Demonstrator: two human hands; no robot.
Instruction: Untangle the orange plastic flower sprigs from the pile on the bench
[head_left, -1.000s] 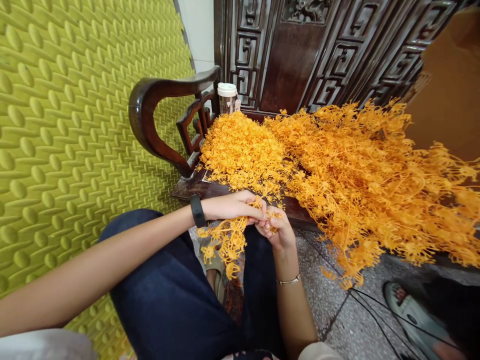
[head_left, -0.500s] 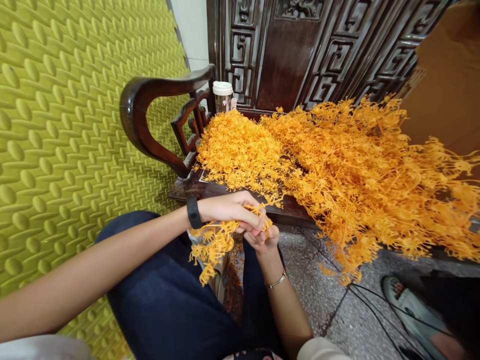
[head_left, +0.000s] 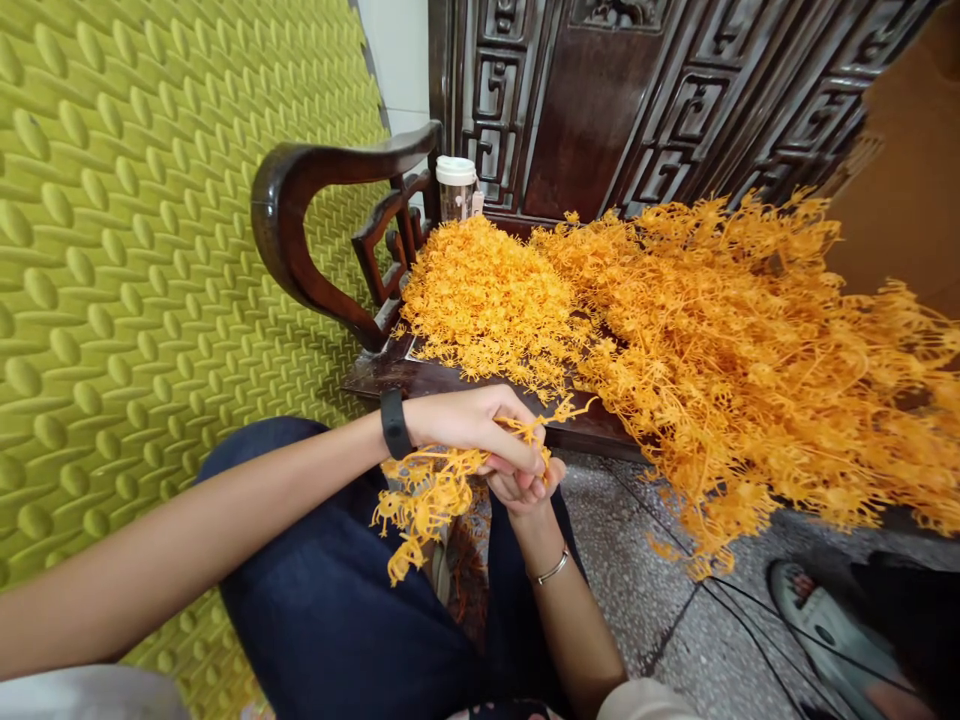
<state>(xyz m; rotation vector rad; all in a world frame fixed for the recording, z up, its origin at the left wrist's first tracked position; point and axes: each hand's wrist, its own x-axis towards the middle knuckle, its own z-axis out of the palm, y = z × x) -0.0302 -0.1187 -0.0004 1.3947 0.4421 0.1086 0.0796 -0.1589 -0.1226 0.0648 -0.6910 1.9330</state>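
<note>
My left hand (head_left: pixel 480 418), with a black band at the wrist, is closed around a bunch of orange plastic flower sprigs (head_left: pixel 431 495). The sprigs hang out below the palm, and a few thin tips stick out past the thumb toward the bench. Pressed up against it from below is my right hand (head_left: pixel 529 490), wearing a metal bangle. Its fingers are curled in a pinch at a bit of orange plastic between the two hands; the exact grip is partly hidden. Just beyond lies a mound of small loose orange flower pieces (head_left: pixel 491 290) on the bench.
A large heap of long orange sprigs (head_left: pixel 750 360) spills over the right of the dark wooden bench (head_left: pixel 442 380). A lidded cup (head_left: pixel 456 188) stands at the back by the armrest (head_left: pixel 277 210). Black cables (head_left: pixel 739 620) and another person's sandalled foot (head_left: pixel 817 620) are at lower right.
The view has shifted slightly. Both hands stay together on the sprigs, and thin orange tips now reach farther out past my left thumb.
</note>
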